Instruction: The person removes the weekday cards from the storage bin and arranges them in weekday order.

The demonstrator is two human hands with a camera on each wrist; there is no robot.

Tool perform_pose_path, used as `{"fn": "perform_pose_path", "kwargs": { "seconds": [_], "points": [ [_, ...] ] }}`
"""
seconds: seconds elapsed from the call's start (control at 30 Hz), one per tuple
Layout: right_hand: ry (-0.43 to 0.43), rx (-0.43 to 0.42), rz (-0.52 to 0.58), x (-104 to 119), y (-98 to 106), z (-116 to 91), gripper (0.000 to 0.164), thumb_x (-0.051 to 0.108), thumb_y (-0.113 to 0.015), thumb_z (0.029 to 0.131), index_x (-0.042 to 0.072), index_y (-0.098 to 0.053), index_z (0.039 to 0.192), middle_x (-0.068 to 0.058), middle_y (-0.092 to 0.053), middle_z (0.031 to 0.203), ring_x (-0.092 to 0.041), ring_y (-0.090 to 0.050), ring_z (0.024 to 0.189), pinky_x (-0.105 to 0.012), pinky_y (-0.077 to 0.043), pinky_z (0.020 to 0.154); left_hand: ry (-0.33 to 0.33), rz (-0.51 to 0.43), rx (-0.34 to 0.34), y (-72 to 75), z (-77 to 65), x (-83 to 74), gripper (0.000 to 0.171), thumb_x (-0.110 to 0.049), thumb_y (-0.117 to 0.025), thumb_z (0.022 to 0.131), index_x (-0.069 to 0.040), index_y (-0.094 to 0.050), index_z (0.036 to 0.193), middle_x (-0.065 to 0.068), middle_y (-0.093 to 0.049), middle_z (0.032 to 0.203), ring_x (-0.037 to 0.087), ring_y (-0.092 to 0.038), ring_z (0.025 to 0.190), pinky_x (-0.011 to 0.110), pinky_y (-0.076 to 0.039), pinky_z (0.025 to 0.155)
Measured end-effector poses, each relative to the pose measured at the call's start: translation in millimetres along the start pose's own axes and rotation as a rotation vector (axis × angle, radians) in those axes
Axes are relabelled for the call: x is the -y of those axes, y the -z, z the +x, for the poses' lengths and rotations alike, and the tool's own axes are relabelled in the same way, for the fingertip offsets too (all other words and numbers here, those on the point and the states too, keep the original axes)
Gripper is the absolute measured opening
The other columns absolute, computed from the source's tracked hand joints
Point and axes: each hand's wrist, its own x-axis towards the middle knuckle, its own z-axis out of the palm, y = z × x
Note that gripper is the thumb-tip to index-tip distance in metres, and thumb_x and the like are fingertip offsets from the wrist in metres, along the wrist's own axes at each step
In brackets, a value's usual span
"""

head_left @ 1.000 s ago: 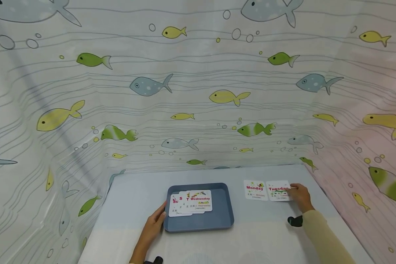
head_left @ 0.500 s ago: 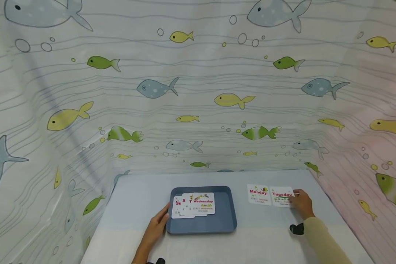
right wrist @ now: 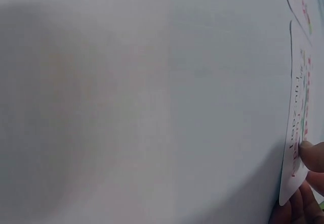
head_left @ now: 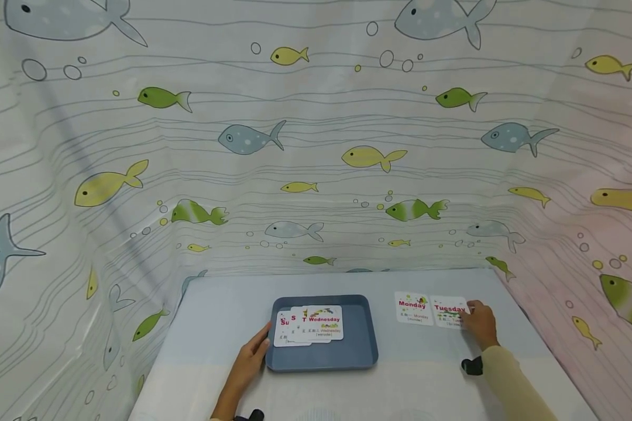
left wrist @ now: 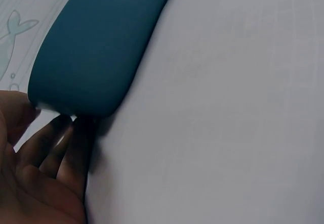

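Note:
A flat blue-grey tray [head_left: 342, 358] lies on the table with several overlapping white cards in it. The Wednesday card [head_left: 323, 323] is uppermost. At the tray's left side my left hand [head_left: 248, 359] grips its edge; the left wrist view has the fingers bent against the tray wall [left wrist: 96, 57]. To the right, the Tuesday card [head_left: 445, 305] lies beside the Monday card [head_left: 413, 310]. My right hand [head_left: 481, 327] pinches the Tuesday card's right end. Seen from the right wrist, the thumb [right wrist: 313, 155] is on the card's face and other fingers are beneath its edge.
The table [head_left: 316, 283] has a pale cloth and backs onto a fish-patterned curtain [head_left: 316, 128], which also rises on both sides. Dark wrist devices sit at both wrists, the right one [head_left: 472, 366] close over the cloth.
The head view has shifted slightly. The right hand stays on the Tuesday card, which lies next to Monday; the left hand keeps its place on the tray.

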Motion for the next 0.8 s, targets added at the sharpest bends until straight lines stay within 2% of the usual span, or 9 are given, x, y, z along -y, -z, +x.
{"fn": "perform_pose_path", "kwargs": {
  "seconds": [0.37,0.5,0.7,0.8],
  "points": [
    [-0.010,0.002,-0.010,-1,-4,-1,0.051,0.008,-0.057,0.097,-0.015,-0.041,0.139,-0.035,-0.044,0.126,-0.046,-0.046,0.110,-0.059,-0.049,0.098,-0.016,0.014,-0.003,-1.3,-0.4,2.3,0.046,-0.025,-0.049,0.106,-0.020,-0.044,0.152,0.000,-0.040,0.159,0.028,-0.028,0.151,0.049,-0.025,0.123],
    [-0.007,0.010,-0.023,1,-4,-7,0.052,0.009,-0.056,0.097,-0.015,-0.040,0.139,-0.036,-0.043,0.126,-0.047,-0.043,0.110,-0.060,-0.046,0.100,-0.018,0.021,0.001,-1.2,-2.3,3.1,0.046,-0.023,-0.048,0.106,-0.019,-0.044,0.152,0.002,-0.040,0.159,0.030,-0.029,0.151,0.049,-0.027,0.122],
    [0.031,0.000,-0.042,2,-2,-12,0.052,0.011,-0.058,0.097,-0.016,-0.041,0.137,-0.036,-0.043,0.123,-0.047,-0.041,0.109,-0.061,-0.045,0.098,-0.057,0.021,-0.012,-0.7,-1.0,4.7,0.046,-0.022,-0.048,0.107,-0.017,-0.044,0.152,0.001,-0.042,0.158,0.026,-0.031,0.150,0.045,-0.027,0.122],
    [0.052,0.003,-0.047,-2,-1,-12,0.053,0.012,-0.059,0.096,-0.018,-0.042,0.136,-0.036,-0.044,0.120,-0.046,-0.041,0.107,-0.061,-0.045,0.096,-0.074,0.027,-0.014,-1.0,-0.7,5.4,0.046,-0.023,-0.049,0.106,-0.016,-0.045,0.151,0.002,-0.043,0.157,0.027,-0.032,0.150,0.047,-0.028,0.121]
  ]
}}
